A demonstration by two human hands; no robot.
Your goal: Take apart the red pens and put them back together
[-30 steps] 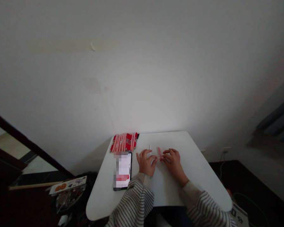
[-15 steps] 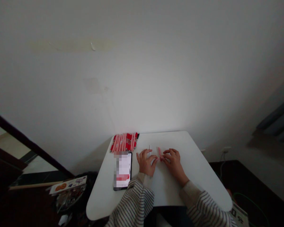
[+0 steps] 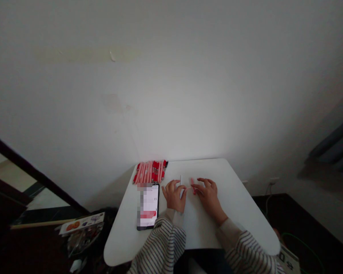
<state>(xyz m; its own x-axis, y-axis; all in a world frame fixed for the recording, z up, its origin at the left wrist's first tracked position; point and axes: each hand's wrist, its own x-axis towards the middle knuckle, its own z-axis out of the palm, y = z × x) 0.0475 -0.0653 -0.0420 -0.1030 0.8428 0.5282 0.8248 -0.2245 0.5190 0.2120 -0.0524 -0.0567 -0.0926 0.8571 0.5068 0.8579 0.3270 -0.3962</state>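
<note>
Over the middle of the white table point(image 3: 208, 236), my left hand point(image 3: 174, 196) has thumb and index finger pinched on a thin pale piece point(image 3: 189, 188). This piece spans toward my right hand point(image 3: 208, 194); its exact kind is too small to make out. My right hand's thumb and index finger close around a slim pink pen part point(image 3: 192, 180), which stands out past the fingertips at both ends. Its other fingers are curled loosely. A thin white stick point(image 3: 181, 178) lies just beyond my left fingers, partly hidden by them.
A row of several pink and red pens point(image 3: 150, 172) lies at the table's back left corner. In front of it is a phone point(image 3: 148, 207) with a lit screen. The wall point(image 3: 188, 95) meets the table's far edge. A cluttered bag point(image 3: 84, 236) stands on the floor at left.
My hands have drawn slightly apart, the left moving a little left. The thin pale piece now shows between them, and more of the pink part's near end is visible.
</note>
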